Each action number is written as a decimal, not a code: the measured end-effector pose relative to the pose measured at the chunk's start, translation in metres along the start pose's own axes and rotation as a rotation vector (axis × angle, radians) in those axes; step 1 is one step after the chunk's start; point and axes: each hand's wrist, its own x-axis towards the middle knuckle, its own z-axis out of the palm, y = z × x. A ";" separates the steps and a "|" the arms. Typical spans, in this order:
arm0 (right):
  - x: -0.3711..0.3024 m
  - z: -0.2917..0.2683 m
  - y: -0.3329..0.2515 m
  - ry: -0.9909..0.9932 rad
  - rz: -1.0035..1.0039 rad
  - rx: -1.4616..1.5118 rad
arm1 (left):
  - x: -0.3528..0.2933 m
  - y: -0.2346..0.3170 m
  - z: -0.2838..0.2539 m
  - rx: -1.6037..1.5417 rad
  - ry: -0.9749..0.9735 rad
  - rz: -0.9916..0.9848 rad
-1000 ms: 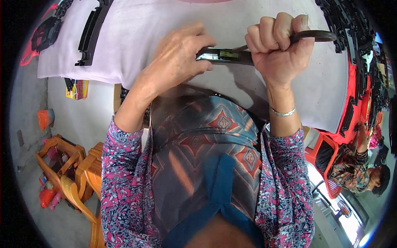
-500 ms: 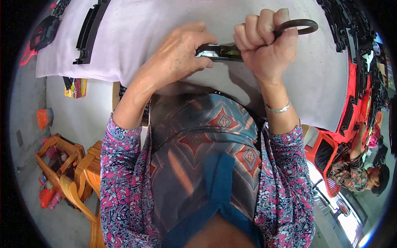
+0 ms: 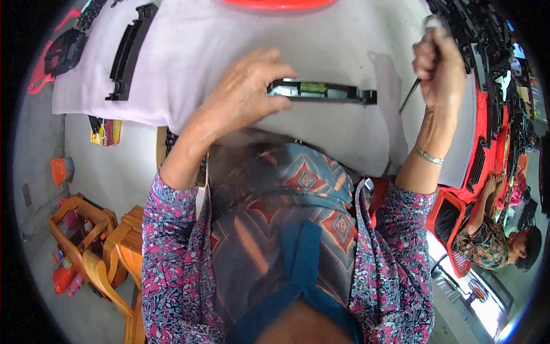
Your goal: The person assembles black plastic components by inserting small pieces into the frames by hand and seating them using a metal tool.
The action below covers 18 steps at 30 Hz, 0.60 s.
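My left hand (image 3: 243, 86) grips one end of a long, narrow black plastic part (image 3: 344, 93) between thumb and fingers. Silvery and green pieces show inside the part's slot, and its far end points right over the pale cloth. Off to the right, my right hand (image 3: 444, 69) is raised and closed around a dark tool. Below that fist the tool's thin shaft (image 3: 409, 95) sticks out, slanting down to the left. Blur hides the tool's upper end, and I cannot make out its exact kind.
Another long black part (image 3: 127, 57) lies on the cloth-covered table (image 3: 189, 34) at the left. A red rim (image 3: 281, 3) shows at the far edge. Black parts (image 3: 487, 51) are heaped along the right side, beside a person (image 3: 492, 241). Wooden furniture (image 3: 117, 246) stands lower left.
My right hand has moved right, away from the black part, taking the looped dark tool along. The left hand has shifted slightly nearer with the part. A red rim has come into view.
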 end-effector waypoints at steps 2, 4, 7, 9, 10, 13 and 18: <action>0.007 0.003 0.027 0.237 0.148 -0.451 | -0.006 -0.005 0.001 0.025 -0.004 0.006; 0.001 0.002 0.043 0.076 0.271 -0.379 | -0.009 -0.008 0.004 -0.027 0.007 0.006; -0.004 -0.003 0.052 -0.061 0.248 -0.500 | -0.005 -0.002 0.010 -0.069 0.014 0.046; -0.003 -0.003 0.055 -0.055 0.218 -0.620 | -0.004 0.001 0.012 -0.066 0.026 0.049; 0.001 -0.004 0.056 -0.059 0.201 -0.622 | -0.004 0.002 0.013 -0.066 0.017 0.045; 0.006 0.006 0.051 -0.054 0.071 -1.200 | -0.005 -0.002 0.014 -0.061 0.011 0.043; 0.013 0.001 0.056 -0.056 -0.181 -1.296 | -0.003 -0.008 0.012 -0.099 0.037 0.082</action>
